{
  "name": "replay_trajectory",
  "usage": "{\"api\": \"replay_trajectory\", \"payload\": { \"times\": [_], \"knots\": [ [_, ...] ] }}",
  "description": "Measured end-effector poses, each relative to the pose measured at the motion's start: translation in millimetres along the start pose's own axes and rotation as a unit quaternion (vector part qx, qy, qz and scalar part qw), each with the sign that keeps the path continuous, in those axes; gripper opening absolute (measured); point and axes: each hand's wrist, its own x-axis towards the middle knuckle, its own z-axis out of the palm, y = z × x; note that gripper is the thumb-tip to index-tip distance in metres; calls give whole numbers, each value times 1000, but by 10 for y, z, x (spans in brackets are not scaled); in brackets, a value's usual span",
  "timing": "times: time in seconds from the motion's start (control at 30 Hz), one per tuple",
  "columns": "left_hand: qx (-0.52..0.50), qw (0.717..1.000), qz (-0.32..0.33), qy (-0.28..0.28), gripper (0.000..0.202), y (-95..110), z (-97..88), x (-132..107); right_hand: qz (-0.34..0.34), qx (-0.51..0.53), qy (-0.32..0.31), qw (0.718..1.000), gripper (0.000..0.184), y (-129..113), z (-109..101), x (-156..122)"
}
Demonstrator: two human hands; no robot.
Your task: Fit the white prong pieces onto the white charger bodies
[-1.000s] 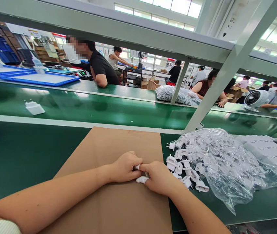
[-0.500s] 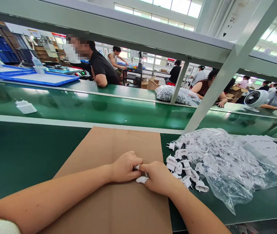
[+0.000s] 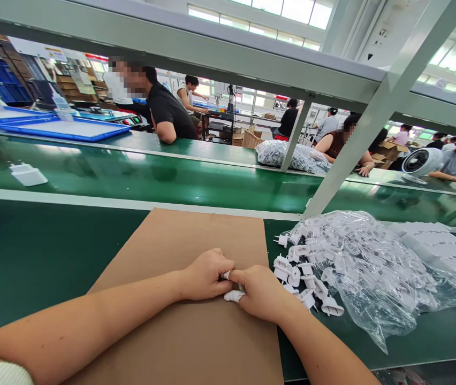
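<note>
My left hand (image 3: 207, 274) is closed, its fingers curled under, above a brown cardboard sheet (image 3: 207, 230). Against its fingertips rests my right hand (image 3: 263, 293), also closed, with white wraps on its index finger and thumb. Whether anything small lies between the fingers is hidden. Just right of my right hand, loose white plug pieces (image 3: 308, 283) with pins lie on the green work surface. They spill from a clear plastic bag (image 3: 368, 267) full of similar pieces.
White blocks (image 3: 445, 246) stand in rows behind the bag. On the green conveyor belt (image 3: 164, 179) lies a white plug adapter (image 3: 28, 174). A slanted metal post (image 3: 348, 144) rises behind the bag. Blue-rimmed trays (image 3: 65, 128), a fan (image 3: 423, 161) and several people are across the belt.
The white plug adapter on the belt has shifted left, and so has a white piece at the far right. My hands stay in the same place and pose.
</note>
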Motion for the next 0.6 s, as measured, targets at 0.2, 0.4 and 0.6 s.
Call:
{"api": "replay_trajectory", "payload": {
  "times": [0.2, 0.4, 0.6],
  "knots": [
    [-1, 1000, 2, 0, 23, 5, -2, -1, -2, 2, 3, 1000, 14, -1, -3, -1],
    [2, 1000, -2, -6, 24, 4, -1, 6, 1, 3, 2, 1000, 13, -5, 0, 3],
    [3, 1000, -1, -11, 24, 4, -5, 7, -1, -5, 3, 1000, 13, 0, 8, 2]
  ]
}}
